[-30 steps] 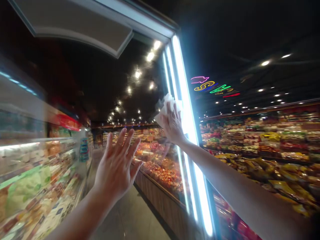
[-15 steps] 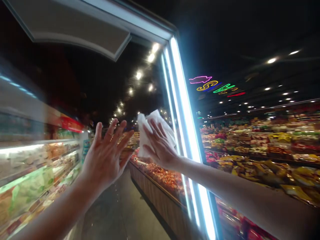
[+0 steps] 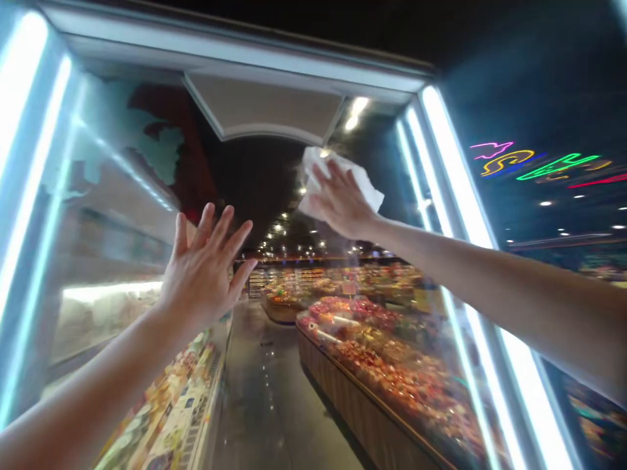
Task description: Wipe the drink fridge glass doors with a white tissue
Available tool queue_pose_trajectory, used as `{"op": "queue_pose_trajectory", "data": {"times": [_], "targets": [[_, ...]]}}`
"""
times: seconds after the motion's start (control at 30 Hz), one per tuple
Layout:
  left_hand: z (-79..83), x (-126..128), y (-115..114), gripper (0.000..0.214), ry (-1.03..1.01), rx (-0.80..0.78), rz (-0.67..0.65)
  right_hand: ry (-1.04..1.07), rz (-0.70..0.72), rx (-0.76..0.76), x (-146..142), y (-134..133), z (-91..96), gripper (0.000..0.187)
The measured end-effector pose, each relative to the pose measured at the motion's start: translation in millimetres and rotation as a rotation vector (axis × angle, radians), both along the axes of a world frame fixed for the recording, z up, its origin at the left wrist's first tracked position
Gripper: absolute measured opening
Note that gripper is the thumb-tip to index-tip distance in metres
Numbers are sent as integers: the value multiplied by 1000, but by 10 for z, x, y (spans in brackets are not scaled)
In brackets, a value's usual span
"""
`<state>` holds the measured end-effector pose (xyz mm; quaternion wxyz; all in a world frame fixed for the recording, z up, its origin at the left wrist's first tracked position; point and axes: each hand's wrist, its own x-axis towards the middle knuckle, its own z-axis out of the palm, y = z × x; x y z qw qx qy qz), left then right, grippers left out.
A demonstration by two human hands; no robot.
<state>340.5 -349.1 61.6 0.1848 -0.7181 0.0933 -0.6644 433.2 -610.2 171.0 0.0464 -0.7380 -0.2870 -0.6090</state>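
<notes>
My right hand [image 3: 341,196] lies with its fingers over a thin white cloth [image 3: 369,186], pressing it flat against what looks like a glass pane [image 3: 274,170]. Whether the cloth is paper or fabric I cannot tell. Its edges stick out around the fingers and past the wrist. Lower and to the left, my left hand [image 3: 198,271] is raised with the palm turned forward and the fingers spread, holding nothing. It is at or close to the same pane; contact is not visible.
Bright light strips [image 3: 465,176] run down the right side of the frame, and more [image 3: 29,170] down the left. A grey-white panel [image 3: 269,111] hangs at the top. Beyond are a long produce stand [image 3: 372,405], a chilled shelf [image 3: 181,405] and an aisle floor [image 3: 264,391].
My view has swung left, bringing the left light strips into sight. My right hand has slid the cloth upward on the pane. My left hand stays spread.
</notes>
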Motion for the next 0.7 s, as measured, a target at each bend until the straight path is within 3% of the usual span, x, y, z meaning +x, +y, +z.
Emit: {"op": "queue_pose_trajectory", "data": {"times": [0.07, 0.13, 0.27, 0.3, 0.33, 0.47, 0.53, 0.63, 0.7], "targets": [[18, -109, 222, 64, 21, -31, 25, 49, -16, 242, -66, 192, 173, 68], [32, -212, 452, 65, 37, -63, 46, 30, 8, 273, -145, 468, 247, 70], [19, -387, 918, 64, 41, -103, 71, -117, 76, -273, -374, 1225, 213, 70], [4, -427, 1036, 64, 38, -109, 74, -128, 81, -345, -436, 1416, 239, 70], [-17, -466, 1154, 63, 34, -115, 76, -123, 80, -344, -497, 1600, 290, 69], [-176, -607, 1603, 61, 1, -131, 87, -81, 63, -11, -716, 2322, 515, 70], [-313, -658, 1791, 60, -23, -134, 92, -143, 105, -130, -810, 2699, 499, 69], [-580, -705, 1982, 62, -49, -138, 82, -251, 185, -522, -902, 3202, 396, 63], [-776, -723, 2044, 64, -48, -153, 69, -263, 226, -540, -931, 3449, 364, 61]]}}
